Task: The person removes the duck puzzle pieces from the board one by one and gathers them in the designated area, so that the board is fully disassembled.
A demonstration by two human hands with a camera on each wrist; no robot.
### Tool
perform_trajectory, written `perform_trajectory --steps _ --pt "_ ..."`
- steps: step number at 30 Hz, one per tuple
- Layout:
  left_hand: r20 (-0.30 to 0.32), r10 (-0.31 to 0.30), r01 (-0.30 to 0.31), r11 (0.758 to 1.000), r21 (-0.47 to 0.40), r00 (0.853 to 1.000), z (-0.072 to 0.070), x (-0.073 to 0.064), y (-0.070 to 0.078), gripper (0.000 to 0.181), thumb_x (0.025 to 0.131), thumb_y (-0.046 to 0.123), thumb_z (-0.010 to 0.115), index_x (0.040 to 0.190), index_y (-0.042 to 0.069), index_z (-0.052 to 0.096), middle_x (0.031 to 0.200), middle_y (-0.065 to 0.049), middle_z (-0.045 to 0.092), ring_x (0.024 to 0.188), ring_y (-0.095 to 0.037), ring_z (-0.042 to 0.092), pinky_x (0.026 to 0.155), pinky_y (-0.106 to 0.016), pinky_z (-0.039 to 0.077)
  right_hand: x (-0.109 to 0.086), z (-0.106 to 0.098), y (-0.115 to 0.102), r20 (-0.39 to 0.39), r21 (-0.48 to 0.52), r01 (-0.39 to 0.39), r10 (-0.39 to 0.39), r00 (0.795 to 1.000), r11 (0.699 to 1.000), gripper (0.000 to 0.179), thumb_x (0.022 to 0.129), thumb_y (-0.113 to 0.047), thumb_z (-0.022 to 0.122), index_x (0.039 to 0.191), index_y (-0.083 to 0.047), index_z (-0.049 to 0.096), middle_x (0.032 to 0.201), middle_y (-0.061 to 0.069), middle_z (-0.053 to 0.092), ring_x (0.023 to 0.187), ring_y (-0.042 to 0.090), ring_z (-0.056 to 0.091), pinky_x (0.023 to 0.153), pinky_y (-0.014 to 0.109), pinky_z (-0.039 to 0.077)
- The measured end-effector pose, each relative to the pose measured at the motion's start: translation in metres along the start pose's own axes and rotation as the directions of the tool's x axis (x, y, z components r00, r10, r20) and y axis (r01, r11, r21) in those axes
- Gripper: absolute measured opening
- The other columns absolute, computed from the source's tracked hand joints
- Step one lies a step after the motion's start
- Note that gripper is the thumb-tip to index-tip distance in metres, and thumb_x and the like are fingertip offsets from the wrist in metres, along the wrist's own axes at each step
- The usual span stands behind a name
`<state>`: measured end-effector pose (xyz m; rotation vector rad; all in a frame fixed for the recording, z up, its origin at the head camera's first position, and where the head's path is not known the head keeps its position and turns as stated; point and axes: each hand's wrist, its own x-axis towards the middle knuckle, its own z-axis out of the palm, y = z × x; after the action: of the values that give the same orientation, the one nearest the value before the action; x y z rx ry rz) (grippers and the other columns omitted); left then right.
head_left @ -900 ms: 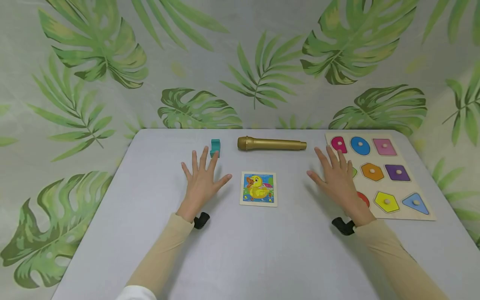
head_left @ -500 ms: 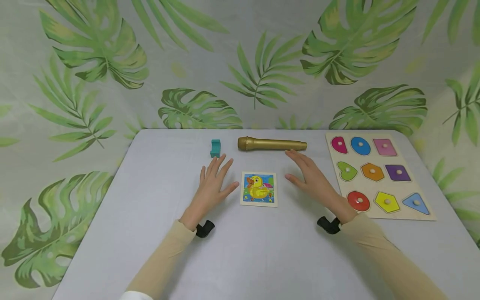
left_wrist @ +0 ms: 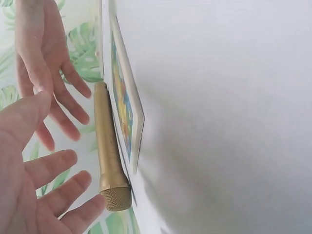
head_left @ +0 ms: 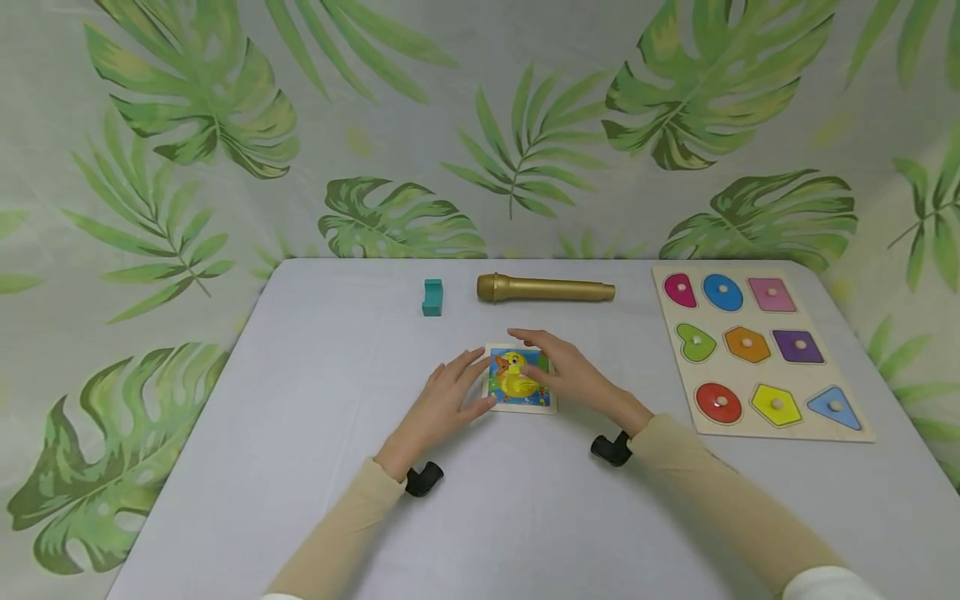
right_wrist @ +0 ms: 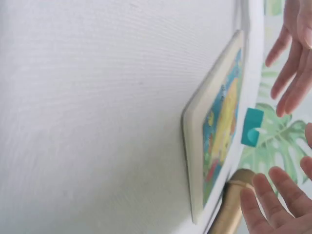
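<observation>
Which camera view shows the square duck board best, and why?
The head view: it looks down on the square duck board, so its picture is recognisable, although the right hand hides part. Both wrist views show it at a steep slant, with the picture squeezed narrow.

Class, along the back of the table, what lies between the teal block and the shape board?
The gold microphone lies between the teal block and the shape board; the head view shows it.
</observation>
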<state>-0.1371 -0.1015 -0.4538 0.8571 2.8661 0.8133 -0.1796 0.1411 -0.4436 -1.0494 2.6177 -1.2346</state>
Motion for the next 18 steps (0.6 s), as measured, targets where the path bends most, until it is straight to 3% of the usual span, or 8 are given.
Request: perform_trajectory --steps 10,18 --pt "0.12 0.011 -0.013 1.0 0.019 0.993 0.012 -0.004 0.002 0.062 0.097 0.037 0.056 0.148 0.009 0.036 0.151 -0.009 0.033 0.139 -0.027 0.029 0.108 -0.06 0.019 0.014 0.015 0.009 0.044 0.038 -0.027 0.026 0.999 0.999 0.049 0.092 -0.004 0.063 0.137 0.0 0.046 0.134 0.017 0.053 0.117 0.034 0.052 0.099 0.05 0.04" --pt "0.154 0.035 -0.038 0.999 0.014 0.987 0.016 -0.007 0.005 0.06 0.097 0.035 0.057 0.144 0.002 0.041 0.153 -0.009 0.03 0.14 -0.028 0.025 0.108 -0.06 0.017 0.026 0.017 0.012 0.075 0.028 -0.097 0.094 0.993 0.995 0.045 0.089 0.0 0.065 0.132 0.0 0.051 0.125 0.018 0.059 0.115 0.033 0.054 0.098 0.048 0.042"
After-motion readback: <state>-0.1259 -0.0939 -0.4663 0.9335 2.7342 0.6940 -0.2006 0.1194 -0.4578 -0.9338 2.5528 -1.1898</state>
